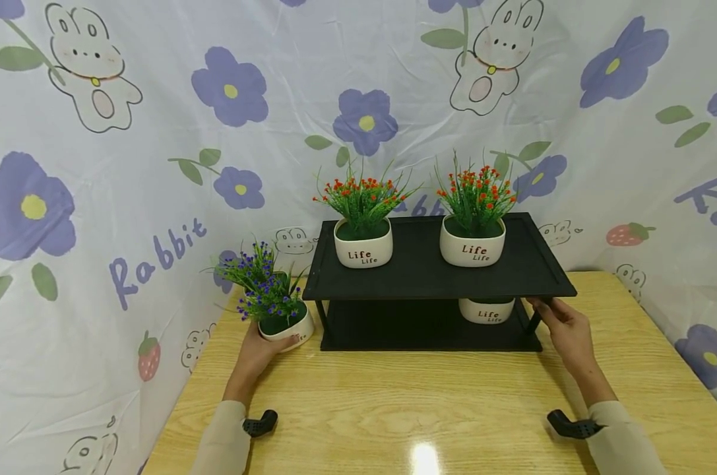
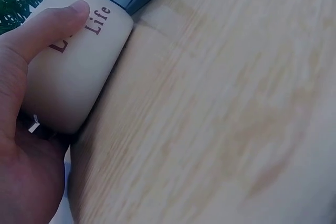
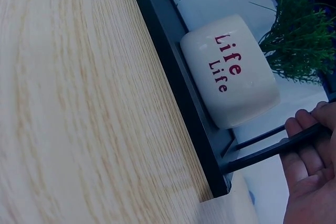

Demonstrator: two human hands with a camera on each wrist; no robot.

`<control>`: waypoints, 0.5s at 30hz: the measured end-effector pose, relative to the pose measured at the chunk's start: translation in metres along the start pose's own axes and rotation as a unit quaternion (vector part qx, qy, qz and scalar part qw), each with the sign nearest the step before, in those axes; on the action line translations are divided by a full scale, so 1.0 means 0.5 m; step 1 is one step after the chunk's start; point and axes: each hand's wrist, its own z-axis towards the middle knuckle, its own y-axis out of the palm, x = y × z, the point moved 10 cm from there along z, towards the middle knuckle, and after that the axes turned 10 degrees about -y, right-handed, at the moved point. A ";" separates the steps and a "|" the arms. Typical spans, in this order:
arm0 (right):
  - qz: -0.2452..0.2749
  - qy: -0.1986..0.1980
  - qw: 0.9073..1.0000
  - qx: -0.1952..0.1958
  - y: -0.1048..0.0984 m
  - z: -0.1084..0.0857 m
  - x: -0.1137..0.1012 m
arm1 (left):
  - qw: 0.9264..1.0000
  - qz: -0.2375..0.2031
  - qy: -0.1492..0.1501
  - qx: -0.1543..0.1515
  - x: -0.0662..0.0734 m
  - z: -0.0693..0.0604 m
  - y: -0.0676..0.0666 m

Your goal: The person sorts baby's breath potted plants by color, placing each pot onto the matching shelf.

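Left hand [image 1: 260,351] — purple-flowered pot [image 1: 295,329] in grip

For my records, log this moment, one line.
left hand: grips nearer purple-flowered planter; right hand: holds two-tier black shelf; atop shelf: two red-flowered planters

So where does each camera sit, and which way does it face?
Head: on the person's head, facing forward and down at the black shelf; the left hand, right hand and both sleeves show.
Left wrist: on that wrist, facing the flowerpot its hand grips; the thumb and part of the palm show.
Right wrist: on that wrist, facing the lower-tier pot; fingers show by a black post.
Shared: head and right wrist views both show the lower-tier pot.
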 end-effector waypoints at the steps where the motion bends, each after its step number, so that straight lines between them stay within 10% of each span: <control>1: -0.001 0.000 1.000 0.001 -0.001 0.000 0.000 | 1.000 -0.003 0.002 0.001 0.001 -0.001 -0.001; 15: -0.017 0.017 1.000 0.004 -0.003 -0.003 -0.005 | 0.999 -0.011 -0.014 0.027 -0.007 -0.043 -0.032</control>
